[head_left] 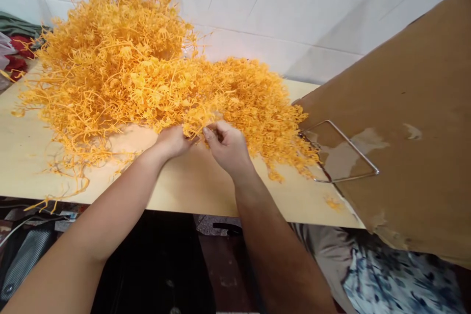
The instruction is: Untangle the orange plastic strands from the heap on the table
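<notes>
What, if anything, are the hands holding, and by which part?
The right hand appears to pinch an orange artificial sprig at its near end. The left hand is beside it, but whether it holds anything is hidden and cannot be told.

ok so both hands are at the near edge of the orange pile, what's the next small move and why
Probably ease the right hand slowly away from the left hand: orange strands lie between them and partly hide the left, and the pile looks tangled, so a quick tug might snag.
</notes>
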`<state>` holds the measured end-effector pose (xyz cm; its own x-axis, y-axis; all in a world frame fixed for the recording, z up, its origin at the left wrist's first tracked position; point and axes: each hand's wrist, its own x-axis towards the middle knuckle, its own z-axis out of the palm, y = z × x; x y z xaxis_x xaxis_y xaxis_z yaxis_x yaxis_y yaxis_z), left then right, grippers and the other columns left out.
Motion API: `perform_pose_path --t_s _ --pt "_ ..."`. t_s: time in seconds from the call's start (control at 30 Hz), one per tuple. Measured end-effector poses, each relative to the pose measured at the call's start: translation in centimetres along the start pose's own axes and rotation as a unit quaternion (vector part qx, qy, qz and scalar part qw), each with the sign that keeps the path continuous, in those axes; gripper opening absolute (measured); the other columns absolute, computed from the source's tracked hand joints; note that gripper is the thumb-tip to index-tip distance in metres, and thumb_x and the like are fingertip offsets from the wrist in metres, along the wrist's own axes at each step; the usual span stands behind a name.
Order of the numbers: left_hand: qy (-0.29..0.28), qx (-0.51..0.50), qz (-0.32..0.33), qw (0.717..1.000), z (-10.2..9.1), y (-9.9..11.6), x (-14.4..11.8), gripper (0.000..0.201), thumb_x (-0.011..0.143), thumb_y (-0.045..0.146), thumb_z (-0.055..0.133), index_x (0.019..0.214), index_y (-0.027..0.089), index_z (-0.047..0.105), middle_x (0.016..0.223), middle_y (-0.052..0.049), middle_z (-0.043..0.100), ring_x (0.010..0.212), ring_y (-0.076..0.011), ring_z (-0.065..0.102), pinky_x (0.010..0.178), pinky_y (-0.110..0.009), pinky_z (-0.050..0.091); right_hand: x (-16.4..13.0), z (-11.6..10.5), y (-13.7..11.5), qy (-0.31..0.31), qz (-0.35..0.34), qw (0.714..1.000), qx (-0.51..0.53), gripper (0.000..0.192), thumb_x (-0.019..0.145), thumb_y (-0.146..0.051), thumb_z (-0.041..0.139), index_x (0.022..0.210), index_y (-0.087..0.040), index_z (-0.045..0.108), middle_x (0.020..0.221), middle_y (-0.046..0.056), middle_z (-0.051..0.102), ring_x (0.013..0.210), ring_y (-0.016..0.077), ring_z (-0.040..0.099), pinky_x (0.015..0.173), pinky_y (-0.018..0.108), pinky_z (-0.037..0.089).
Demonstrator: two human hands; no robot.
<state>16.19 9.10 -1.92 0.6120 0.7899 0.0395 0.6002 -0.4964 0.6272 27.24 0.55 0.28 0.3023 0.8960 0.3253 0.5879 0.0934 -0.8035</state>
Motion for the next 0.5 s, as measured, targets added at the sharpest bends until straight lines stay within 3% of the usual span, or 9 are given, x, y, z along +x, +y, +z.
perform_pose_path --t_s 0.07,0.17,0.27,0.37,0.5 --pt "-0.033 -0.127 0.008 0.991 -0.1 -0.2 -0.1 0.041 0.072 0.041 0.057 0.105 0.017 0.06 0.104 -0.008 0.065 0.099 -0.0238 0.058 0.087 -0.037 0.043 -0.1 -0.1 0.6 -0.008 0.01 1.0 -0.004 0.019 0.08 -0.031 0.046 0.068 -0.017 0.05 0.052 -0.005 0.04 0.047 0.0074 0.037 0.046 0.022 0.029" --pt "-0.111 -0.339 0.047 0.933 -0.4 -0.3 -0.3 0.044 0.068 0.029 0.062 0.109 0.013 0.057 0.103 -0.009 0.065 0.094 -0.0189 0.059 0.089 -0.035 0.043 -0.5 -0.4 1.2 0.003 0.022 0.999 -0.029 0.027 0.082 -0.034 0.043 0.06 -0.019 0.041 0.05 -0.005 0.032 0.046 0.0075 0.032 0.046 0.023 0.025" --pt "-0.155 -0.43 0.074 0.887 -0.5 -0.1 -0.5 0.054 0.063 0.027 0.068 0.114 0.014 0.054 0.107 -0.01 0.063 0.102 -0.0193 0.056 0.096 -0.037 0.037 -0.9 -0.1 1.2 0.013 0.019 0.999 -0.048 0.029 0.081 -0.032 0.043 0.056 -0.02 0.035 0.05 -0.005 0.033 0.047 0.0083 0.032 0.047 0.024 0.025" --pt "-0.137 -0.461 0.068 0.874 0.0 0.0 -0.5 0.049 0.066 0.035 0.067 0.109 0.013 0.057 0.105 -0.01 0.063 0.105 -0.0206 0.054 0.097 -0.038 0.035 -1.2 0.8 0.8 0.015 -0.006 0.998 -0.063 0.023 0.081 -0.028 0.042 0.06 -0.02 0.039 0.054 -0.003 0.04 0.051 0.01 0.037 0.05 0.025 0.028" --pt "-0.038 -0.484 0.029 0.874 1.4 0.1 -0.2 0.037 0.075 0.041 0.057 0.099 0.013 0.061 0.101 -0.008 0.064 0.102 -0.0183 0.055 0.095 -0.034 0.037 -1.4 2.0 0.8 0.028 -0.008 0.994 -0.105 0.025 0.082 -0.029 0.039 0.06 -0.021 0.033 0.053 -0.003 0.04 0.05 0.0111 0.037 0.052 0.026 0.028"
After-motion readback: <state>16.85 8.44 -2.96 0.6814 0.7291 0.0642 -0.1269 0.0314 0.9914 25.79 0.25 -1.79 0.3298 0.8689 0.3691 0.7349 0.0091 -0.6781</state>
